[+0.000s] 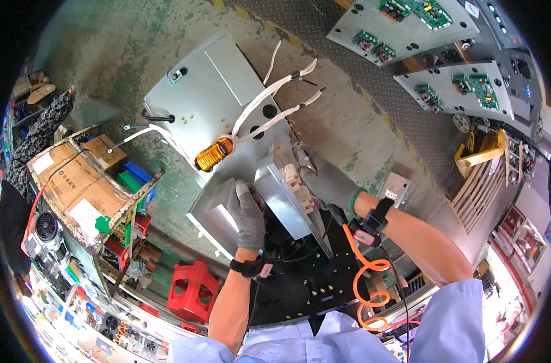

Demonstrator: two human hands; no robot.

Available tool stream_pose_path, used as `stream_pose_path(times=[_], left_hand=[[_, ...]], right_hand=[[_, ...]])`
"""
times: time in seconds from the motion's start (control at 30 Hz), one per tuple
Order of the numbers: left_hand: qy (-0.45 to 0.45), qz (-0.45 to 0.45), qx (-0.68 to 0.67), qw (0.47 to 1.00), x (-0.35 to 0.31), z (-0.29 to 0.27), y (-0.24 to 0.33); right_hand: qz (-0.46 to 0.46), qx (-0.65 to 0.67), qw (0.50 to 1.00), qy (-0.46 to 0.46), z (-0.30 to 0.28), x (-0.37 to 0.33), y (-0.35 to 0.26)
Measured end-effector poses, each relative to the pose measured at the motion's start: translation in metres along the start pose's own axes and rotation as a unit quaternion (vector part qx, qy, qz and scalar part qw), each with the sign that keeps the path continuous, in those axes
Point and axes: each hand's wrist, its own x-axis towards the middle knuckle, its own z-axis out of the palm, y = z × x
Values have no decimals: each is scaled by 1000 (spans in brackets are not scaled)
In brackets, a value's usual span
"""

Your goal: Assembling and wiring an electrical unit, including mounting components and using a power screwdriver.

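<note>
My left hand (249, 219), in a grey glove, is closed at the bent grey sheet-metal panel (210, 212), its fingertips partly hidden. To its right stands a tilted metal bracket (283, 202) carrying a row of beige terminal blocks (299, 192). My right hand (331, 180), also gloved, closes round the bracket's far end beside the blocks; the fingers' undersides are hidden. Just beyond my hands, an orange-yellow wound coil (214, 154) with thick white-sleeved leads (257, 103) lies on a large grey metal plate (194, 100).
An orange coiled hose (363, 266) hangs beside my right forearm. A black panel (312, 284) lies close to my body. At left are a cart with cardboard boxes (70, 181) and a red stool (192, 287). Plates with green circuit boards (484, 91) stand at far right.
</note>
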Motion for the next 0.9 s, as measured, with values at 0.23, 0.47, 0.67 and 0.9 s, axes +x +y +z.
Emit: stream_pose_path(times=[0.23, 0.47, 0.67, 0.9], left_hand=[[-88, -102, 8, 991, -25, 14, 61], [-203, -226, -102, 947, -22, 50, 84], [-297, -207, -108, 926, -23, 88, 84], [-393, -177, -136, 892, -46, 126, 74]], right_hand=[[-8, 46, 999, -11, -28, -91, -21], [-49, 127, 990, -32, -50, -188, -38], [-137, 182, 974, 12, -68, -229, -22], [-60, 279, 958, 19, -91, -257, 19]])
